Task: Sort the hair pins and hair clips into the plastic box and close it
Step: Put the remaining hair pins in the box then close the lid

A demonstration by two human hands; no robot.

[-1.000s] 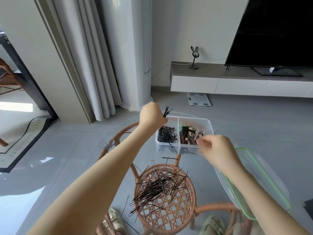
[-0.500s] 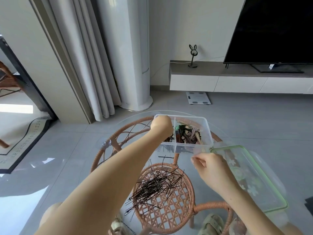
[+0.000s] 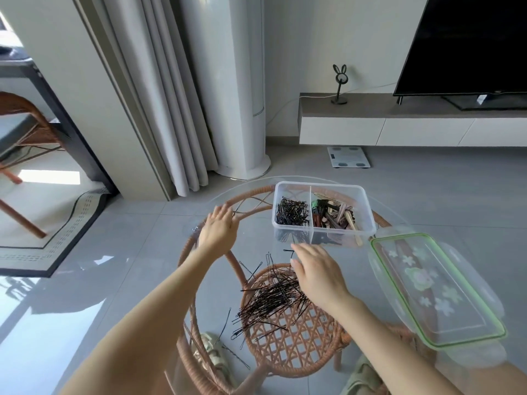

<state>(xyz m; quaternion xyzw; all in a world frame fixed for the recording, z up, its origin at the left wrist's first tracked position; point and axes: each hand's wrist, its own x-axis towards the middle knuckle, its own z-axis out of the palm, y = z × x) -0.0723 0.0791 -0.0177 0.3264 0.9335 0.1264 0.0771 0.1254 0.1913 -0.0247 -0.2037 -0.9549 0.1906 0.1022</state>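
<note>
A clear plastic box (image 3: 368,208) with two compartments stands at the far side of a round glass tabletop. Its left compartment holds black hair pins (image 3: 292,213); its right one holds brown and dark hair clips (image 3: 333,215). A loose pile of black hair pins (image 3: 271,299) lies on the glass nearer me. My left hand (image 3: 218,232) rests empty on the glass left of the box, fingers apart. My right hand (image 3: 315,272) hovers over the pile's right end, fingers spread, holding nothing. The box's green-rimmed lid (image 3: 436,289) lies upside down to the right.
The glass top sits on a rattan frame (image 3: 285,346) with a woven lower shelf. Sandalled feet show beneath it. Curtains, a white column unit, a bathroom scale (image 3: 348,157), a low TV cabinet and a television stand beyond. A rug and a chair are at left.
My left hand dropped its hair pins into the left compartment and drew back to the left onto the glass. My right hand moved down from the box edge to the loose pile.
</note>
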